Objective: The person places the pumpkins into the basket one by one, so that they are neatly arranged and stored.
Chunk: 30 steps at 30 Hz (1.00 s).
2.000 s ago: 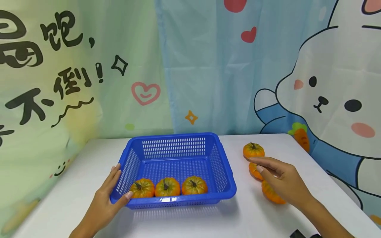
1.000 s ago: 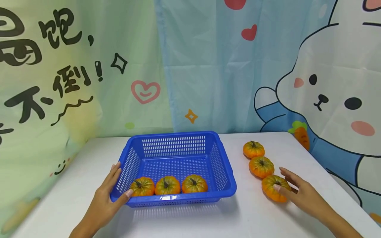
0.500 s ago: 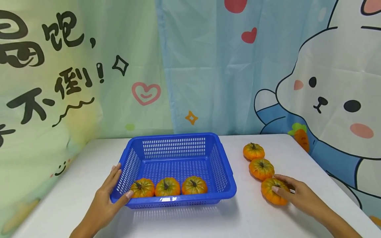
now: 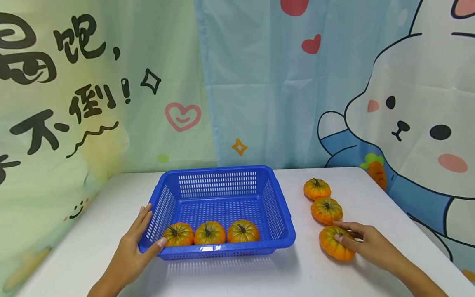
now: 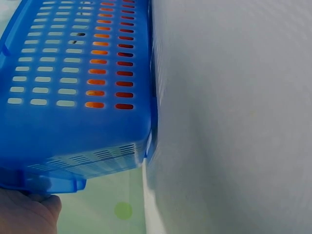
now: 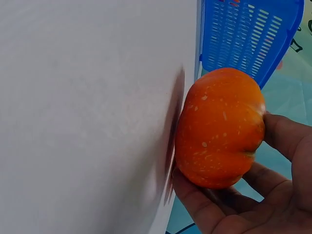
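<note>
My left hand (image 4: 130,251) holds the near left corner of a blue plastic basket (image 4: 226,251), thumb on the rim and fingers along the outer left side. Inside, three small orange-green pumpkins, among them the middle pumpkin (image 4: 209,233), line up along the near wall. To the right, my right hand (image 4: 375,246) grips the nearest loose pumpkin (image 6: 219,129), with the thumb on top and fingers round its right and far side. Whether it touches the table is hard to tell. Behind it sit a second pumpkin (image 4: 326,210) and a third pumpkin (image 4: 317,188).
Everything stands on a white table (image 4: 256,276). A printed curtain (image 4: 245,82) with a rabbit and lettering hangs behind the far edge. White tabletop lies between the basket and the loose pumpkins.
My right hand has come from above the loose pumpkins to the nearest one, taken hold of it and shifted it slightly left and toward me. My left hand and the basket stay put.
</note>
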{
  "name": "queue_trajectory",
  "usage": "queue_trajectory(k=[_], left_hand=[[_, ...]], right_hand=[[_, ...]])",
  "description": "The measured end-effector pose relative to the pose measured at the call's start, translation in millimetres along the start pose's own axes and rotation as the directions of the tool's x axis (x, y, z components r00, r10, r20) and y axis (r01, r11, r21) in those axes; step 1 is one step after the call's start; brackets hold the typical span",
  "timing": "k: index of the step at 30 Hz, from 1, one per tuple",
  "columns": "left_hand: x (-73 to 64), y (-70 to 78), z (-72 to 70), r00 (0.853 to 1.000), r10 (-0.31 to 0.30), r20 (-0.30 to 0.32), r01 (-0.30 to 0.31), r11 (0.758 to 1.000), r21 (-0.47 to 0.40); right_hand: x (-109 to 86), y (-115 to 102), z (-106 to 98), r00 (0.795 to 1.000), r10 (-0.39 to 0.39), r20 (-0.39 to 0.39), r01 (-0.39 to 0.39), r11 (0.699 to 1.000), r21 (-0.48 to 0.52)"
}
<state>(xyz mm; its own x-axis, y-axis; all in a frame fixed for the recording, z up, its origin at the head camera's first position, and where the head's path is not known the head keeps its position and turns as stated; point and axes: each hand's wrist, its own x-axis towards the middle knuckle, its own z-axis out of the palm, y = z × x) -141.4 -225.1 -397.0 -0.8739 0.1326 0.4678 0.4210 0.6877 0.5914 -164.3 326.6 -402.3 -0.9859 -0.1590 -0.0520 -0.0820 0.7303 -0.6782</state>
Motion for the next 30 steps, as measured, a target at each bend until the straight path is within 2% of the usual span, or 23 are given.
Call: queue_trajectory(k=[7,13,21,27,30], left_hand=[[-0.2,0.5,0.3,1.0,0.005,-0.005,-0.005,1.0,-0.007],[-0.2,1.7,-1.0,1.0,-0.013,0.009,0.013,1.0,-0.003],[0.0,1.1,0.4,1.0,-0.021,0.014,0.021,1.0,-0.002],[0.9,1.8,0.5,1.0,-0.024,0.015,0.024,1.0,-0.008],[1.5,1.7,0.0,1.0,-0.026,0.015,0.027,1.0,-0.015]], right_hand=[[2.0,-9,1,1.0,-0.008,0.0,0.008,1.0,0.001],[7.3,-24,-6,0.997,-0.075,-0.008,0.075,0.997,0.013],[18.0,-51,-14,0.99,-0.126,-0.068,0.129,0.991,0.034],[25.7,-69,-8,0.994,-0.1,-0.037,0.104,0.985,0.138],[29.8,-75,-5,0.992,-0.12,-0.033,0.124,0.979,0.161]])
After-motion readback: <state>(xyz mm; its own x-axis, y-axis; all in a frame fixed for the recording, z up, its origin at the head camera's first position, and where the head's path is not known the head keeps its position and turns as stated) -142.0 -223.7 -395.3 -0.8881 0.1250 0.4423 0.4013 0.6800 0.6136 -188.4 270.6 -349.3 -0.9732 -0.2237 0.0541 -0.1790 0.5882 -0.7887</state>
